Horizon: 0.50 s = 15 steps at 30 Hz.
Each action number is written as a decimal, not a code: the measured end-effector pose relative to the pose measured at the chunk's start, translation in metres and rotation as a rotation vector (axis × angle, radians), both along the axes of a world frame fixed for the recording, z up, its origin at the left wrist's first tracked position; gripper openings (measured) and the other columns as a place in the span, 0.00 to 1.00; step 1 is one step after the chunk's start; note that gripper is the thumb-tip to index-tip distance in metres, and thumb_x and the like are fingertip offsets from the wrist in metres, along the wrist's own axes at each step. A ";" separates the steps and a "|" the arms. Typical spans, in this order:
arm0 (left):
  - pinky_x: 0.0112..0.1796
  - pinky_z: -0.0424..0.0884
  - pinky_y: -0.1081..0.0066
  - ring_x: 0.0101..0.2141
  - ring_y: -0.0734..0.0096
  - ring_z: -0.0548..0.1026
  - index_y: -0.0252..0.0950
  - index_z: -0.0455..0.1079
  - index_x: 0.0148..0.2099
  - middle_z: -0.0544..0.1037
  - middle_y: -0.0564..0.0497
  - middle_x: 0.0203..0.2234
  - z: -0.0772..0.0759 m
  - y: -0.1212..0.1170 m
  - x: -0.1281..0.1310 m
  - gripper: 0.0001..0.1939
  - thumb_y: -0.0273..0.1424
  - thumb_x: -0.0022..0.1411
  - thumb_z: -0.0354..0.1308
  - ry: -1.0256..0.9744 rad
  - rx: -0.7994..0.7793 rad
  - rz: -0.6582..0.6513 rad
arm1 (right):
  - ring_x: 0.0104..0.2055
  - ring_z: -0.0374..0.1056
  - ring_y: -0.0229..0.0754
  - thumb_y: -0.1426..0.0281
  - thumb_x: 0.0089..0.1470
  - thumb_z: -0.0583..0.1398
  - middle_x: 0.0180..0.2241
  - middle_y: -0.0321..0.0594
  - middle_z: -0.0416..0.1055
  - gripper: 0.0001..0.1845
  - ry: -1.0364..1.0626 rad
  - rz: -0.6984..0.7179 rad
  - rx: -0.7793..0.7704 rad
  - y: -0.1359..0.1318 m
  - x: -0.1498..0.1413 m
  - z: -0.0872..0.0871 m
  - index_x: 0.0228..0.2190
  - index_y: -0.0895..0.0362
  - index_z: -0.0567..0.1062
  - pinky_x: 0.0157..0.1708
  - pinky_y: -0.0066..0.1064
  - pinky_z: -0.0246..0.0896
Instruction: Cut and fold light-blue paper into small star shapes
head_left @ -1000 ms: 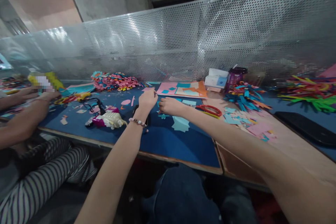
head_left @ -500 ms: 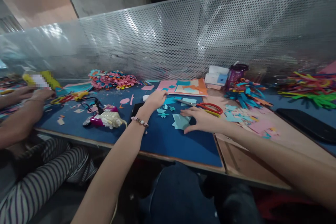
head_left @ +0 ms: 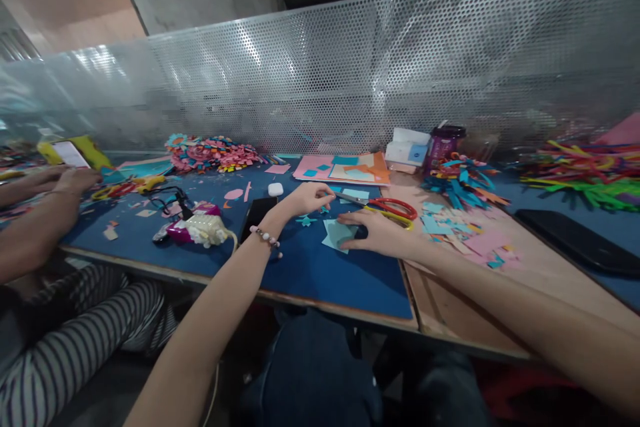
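Note:
My left hand, with a beaded bracelet at its wrist, is over the blue tabletop with thumb and finger pinched. Whatever lies in the pinch is too small to make out. Just beneath it are small cut blue paper shapes, partly covered. My right hand curves over the right edge of some light blue paper squares, thumb and fingertips apart and touching them. Behind that hand lie scissors with red and yellow handles, blades pointing left.
Coloured sheets lie at the back. Left are a phone, a white earphone case, a power strip and a paper pile. Paper scraps and a black case lie right. A co-worker's hands are far left.
My left hand has moved right and nearer to me, towards my right hand. My right thumb has shifted up onto the light blue squares, and its gap to the fingers has narrowed.

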<state>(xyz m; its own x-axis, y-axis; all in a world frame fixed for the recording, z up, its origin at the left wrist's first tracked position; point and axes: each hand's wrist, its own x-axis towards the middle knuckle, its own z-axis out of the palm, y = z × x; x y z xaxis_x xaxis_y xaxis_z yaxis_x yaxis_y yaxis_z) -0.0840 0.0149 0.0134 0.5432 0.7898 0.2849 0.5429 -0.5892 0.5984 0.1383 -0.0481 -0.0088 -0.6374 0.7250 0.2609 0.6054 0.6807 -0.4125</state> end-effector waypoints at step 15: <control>0.25 0.66 0.76 0.21 0.79 0.69 0.31 0.71 0.42 0.76 0.48 0.24 0.008 -0.017 0.007 0.23 0.46 0.61 0.49 -0.081 -0.213 -0.067 | 0.48 0.66 0.52 0.55 0.49 0.61 0.44 0.45 0.73 0.27 0.061 -0.114 0.101 -0.016 -0.013 0.002 0.48 0.54 0.72 0.48 0.42 0.57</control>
<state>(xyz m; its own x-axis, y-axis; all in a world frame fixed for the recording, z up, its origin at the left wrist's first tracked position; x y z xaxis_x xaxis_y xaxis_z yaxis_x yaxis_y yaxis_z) -0.0774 -0.0018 0.0210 0.5785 0.7997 0.1604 0.4517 -0.4779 0.7533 0.1249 -0.0637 -0.0064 -0.5329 0.7601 0.3720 0.6574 0.6486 -0.3836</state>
